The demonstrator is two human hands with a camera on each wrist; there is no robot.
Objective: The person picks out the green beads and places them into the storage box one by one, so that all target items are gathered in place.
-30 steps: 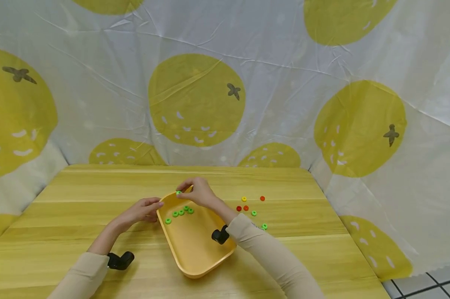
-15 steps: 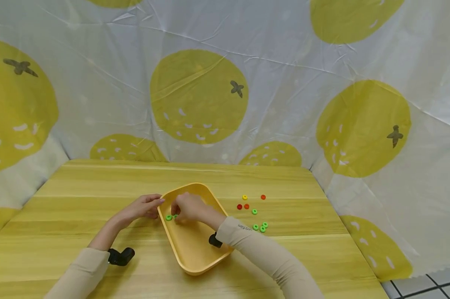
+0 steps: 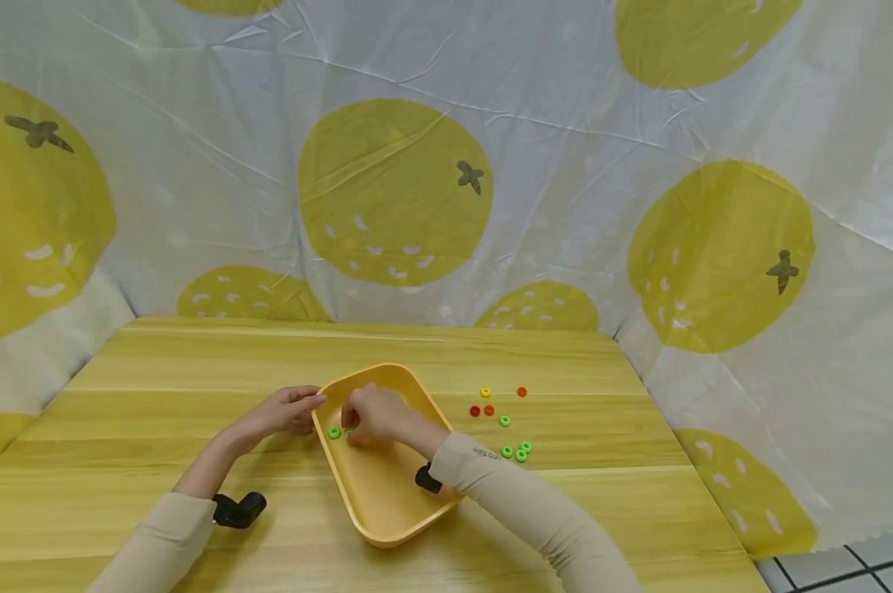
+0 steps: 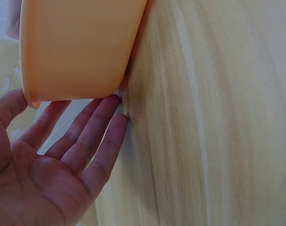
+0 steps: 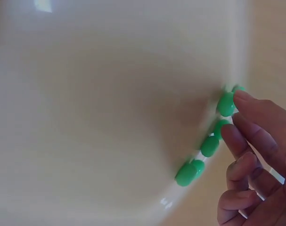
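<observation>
The orange tray point(image 3: 387, 494) lies slantwise on the table. My left hand point(image 3: 283, 412) holds its far left corner; in the left wrist view the thumb lies at the rim, and the other fingers reach under the outer wall of the tray point(image 4: 81, 52). My right hand point(image 3: 378, 413) is down inside the tray near that corner. In the right wrist view its thumb and index fingertips are at a green bead point(image 5: 225, 104), beside other green beads point(image 5: 210, 146) in a row. From the head view most of these beads are hidden, though one green bead point(image 3: 334, 432) shows.
Right of the tray, on the wooden table point(image 3: 602, 511), lie several loose green beads point(image 3: 521, 455), a yellow bead point(image 3: 485, 393), a dark red bead point(image 3: 474, 411) and orange-red beads point(image 3: 521, 392). A lemon-print cloth point(image 3: 558, 198) hangs behind the table.
My right hand has moved from the tray's far rim, where it pinched a green bead, down into the tray, and has stayed there for the last half second. The left hand stays put.
</observation>
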